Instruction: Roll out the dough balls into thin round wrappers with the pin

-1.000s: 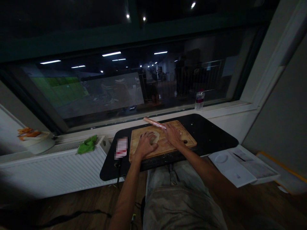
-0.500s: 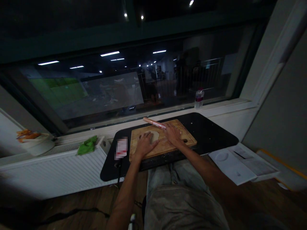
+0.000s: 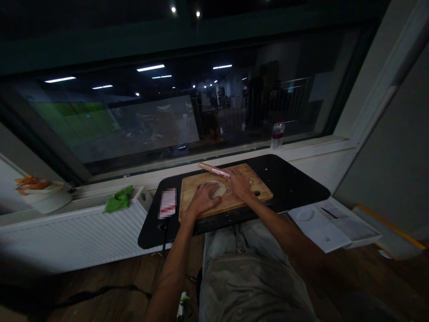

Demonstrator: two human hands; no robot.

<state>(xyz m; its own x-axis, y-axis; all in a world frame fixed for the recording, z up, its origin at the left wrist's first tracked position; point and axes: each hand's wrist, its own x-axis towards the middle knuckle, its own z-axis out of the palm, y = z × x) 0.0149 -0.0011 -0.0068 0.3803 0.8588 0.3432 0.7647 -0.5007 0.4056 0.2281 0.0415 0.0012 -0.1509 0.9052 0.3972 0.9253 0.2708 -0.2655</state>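
Head view: flat dough [image 3: 220, 192] near middle of board [image 3: 190, 188]; left hand [image 3: 203, 199] fingers spread, curved over its left edge; right hand [image 3: 239, 184] palm-down at pin [image 3: 209, 168] across board's far edge, finger closure unclear. Dough probably soft, light, tearable; best held flat-fingered by rim

Board [image 3: 262, 183]: on the counter [image 3: 295, 179], the clock's centre.
Dough [image 3: 219, 191]: on the board, partly under the left hand [image 3: 202, 199].
Rolling pin [image 3: 211, 169]: over the board's 11 o'clock edge, one end at the right hand [image 3: 239, 182].
Bottle [image 3: 277, 136]: on the sill [image 3: 317, 146], 1 o'clock.
Cloth [image 3: 119, 199]: on the radiator [image 3: 87, 243], 9 o'clock.
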